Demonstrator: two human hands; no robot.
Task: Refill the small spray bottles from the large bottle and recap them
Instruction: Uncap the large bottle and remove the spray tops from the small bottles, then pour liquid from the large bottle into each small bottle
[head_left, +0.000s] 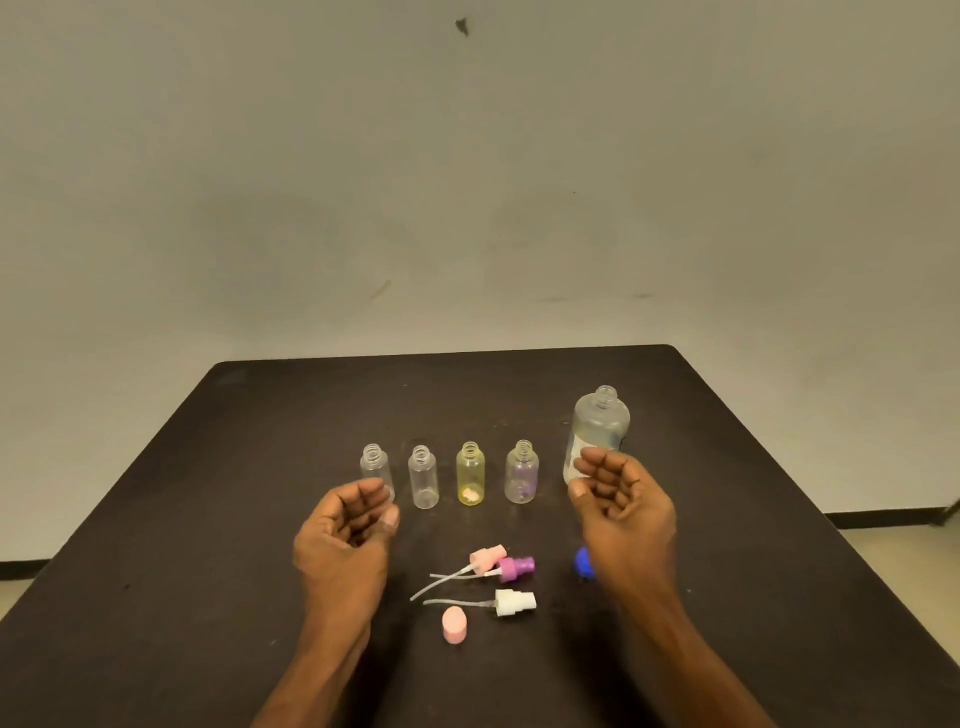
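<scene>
both hands (347, 525) (618, 496) hold nothing, fingers loosely curled. large bottle (597, 426) stands uncapped just beyond the right fingers. a careless reach may topple it and spill.

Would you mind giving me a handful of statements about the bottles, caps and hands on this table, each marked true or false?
1. Four small bottles stand upright in a row, all uncapped. True: clear, clear, yellow bottle and purple-tinted bottle.
2. The large bottle still has its cap on. False: its threaded neck is open; a blue cap lies on the table.
3. The left hand grips a spray head. False: it holds nothing; the pink, purple and white spray heads lie on the table.
4. The right hand holds nothing. True.
5. A pink cap lies near the spray heads. True.
</scene>
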